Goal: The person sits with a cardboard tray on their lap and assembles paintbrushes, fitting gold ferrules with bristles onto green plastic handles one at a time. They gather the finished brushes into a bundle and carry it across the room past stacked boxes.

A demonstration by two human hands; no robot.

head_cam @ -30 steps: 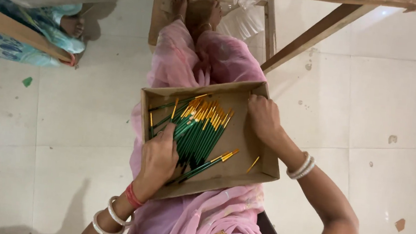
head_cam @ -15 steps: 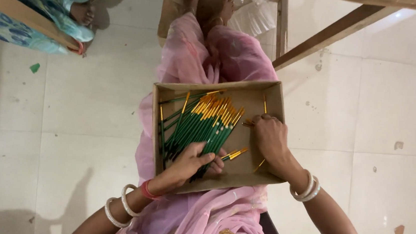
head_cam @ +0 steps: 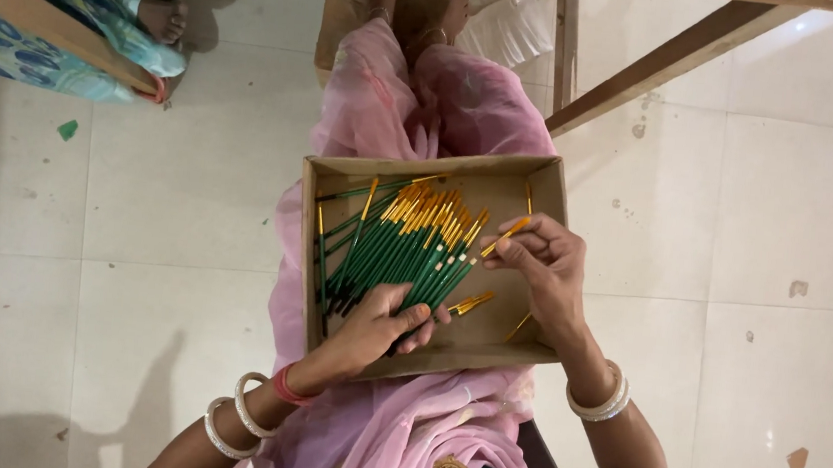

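The cardboard tray [head_cam: 442, 171] rests on the lap. The left hand [head_cam: 384, 324] clamps the green brush bundle [head_cam: 395, 252] at its handle ends. The right hand [head_cam: 544, 265] pinches 1 brush [head_cam: 505, 238]. Keep the gold tips aligned; add each brush parallel to the bundle.

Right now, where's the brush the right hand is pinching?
In the head view, the single brush is pinched in the right hand over the right part of the cardboard box, just right of the green brush pile.
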